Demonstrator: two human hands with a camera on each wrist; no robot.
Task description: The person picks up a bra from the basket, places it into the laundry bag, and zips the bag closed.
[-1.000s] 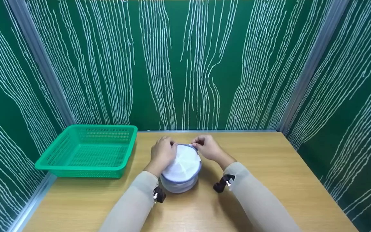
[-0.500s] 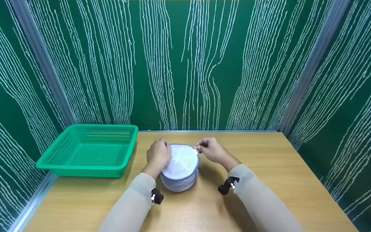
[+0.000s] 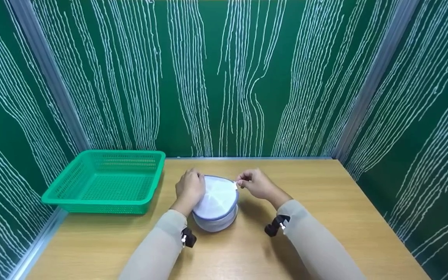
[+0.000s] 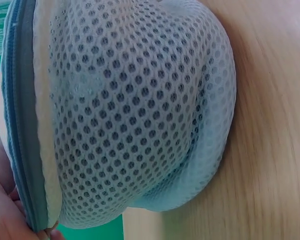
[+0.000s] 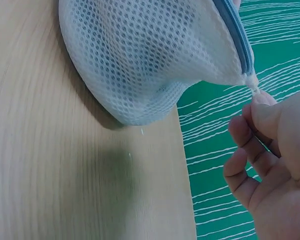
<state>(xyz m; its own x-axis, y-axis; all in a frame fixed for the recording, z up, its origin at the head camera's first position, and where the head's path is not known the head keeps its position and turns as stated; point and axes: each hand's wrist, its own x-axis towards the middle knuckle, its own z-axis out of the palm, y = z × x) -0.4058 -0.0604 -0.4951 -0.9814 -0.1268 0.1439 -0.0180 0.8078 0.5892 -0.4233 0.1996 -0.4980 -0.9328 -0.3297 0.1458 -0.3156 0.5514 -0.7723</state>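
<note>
A round white mesh laundry bag [image 3: 216,202] with a blue-grey zipper round its top rim stands on the table. My left hand [image 3: 191,187] grips the rim at the bag's far left; in the left wrist view its fingers [image 4: 10,215] pinch the zipper edge [image 4: 27,120]. On the opposite side, my right hand [image 3: 257,184] pinches a small white zipper pull [image 3: 235,186] between thumb and forefinger. The right wrist view shows that pull [image 5: 252,82] at the end of the zipper band, with the other fingers loosely curled. The bag's inside is hidden.
A green plastic basket [image 3: 152,194] stands at the table's back left, left of my left hand. Green walls [image 3: 247,116] with wavy white lines enclose the wooden table [image 3: 325,217] at the back and sides. Each wrist carries a black camera mount [image 3: 272,227].
The right hand has shifted slightly right and nearer along the rim with the zipper pull. My left hand has moved a little left and nearer, and the bag has tilted slightly.
</note>
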